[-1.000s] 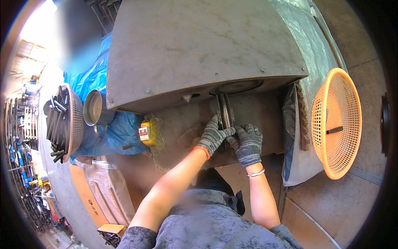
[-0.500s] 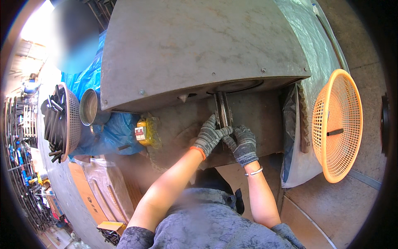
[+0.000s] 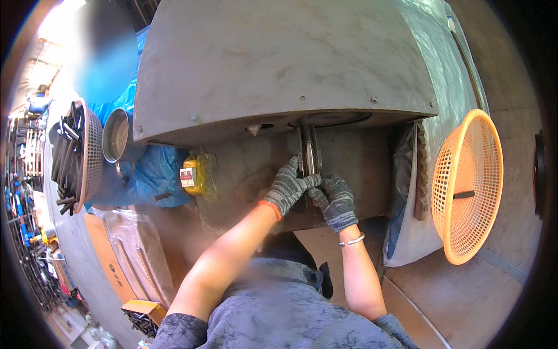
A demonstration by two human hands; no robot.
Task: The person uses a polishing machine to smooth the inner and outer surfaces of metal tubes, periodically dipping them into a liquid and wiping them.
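Observation:
A grey metal housing [image 3: 279, 58] stands before me. From the dark opening under its front edge a narrow, shiny grooved metal guide [image 3: 310, 148] comes toward me. My left hand [image 3: 289, 187], in a grey knitted glove with an orange cuff, is closed at the left side of the guide's near end. My right hand [image 3: 336, 200], gloved alike, is closed at its right side, the fingertips of both hands almost meeting. Whatever they grip there is hidden by the gloves.
An orange plastic basket [image 3: 495, 192] on the right holds one short dark tube [image 3: 464, 195]. At the left are a basket [image 3: 93, 157] full of dark tubes, a metal pot [image 3: 118, 136], blue plastic sheeting [image 3: 152, 180] and a yellow wrapped packet [image 3: 200, 177]. Cardboard [image 3: 107, 250] lies lower left.
The whole view has shifted slightly. Both hands stay at the near end of the guide, with their fingers in nearly the same pose.

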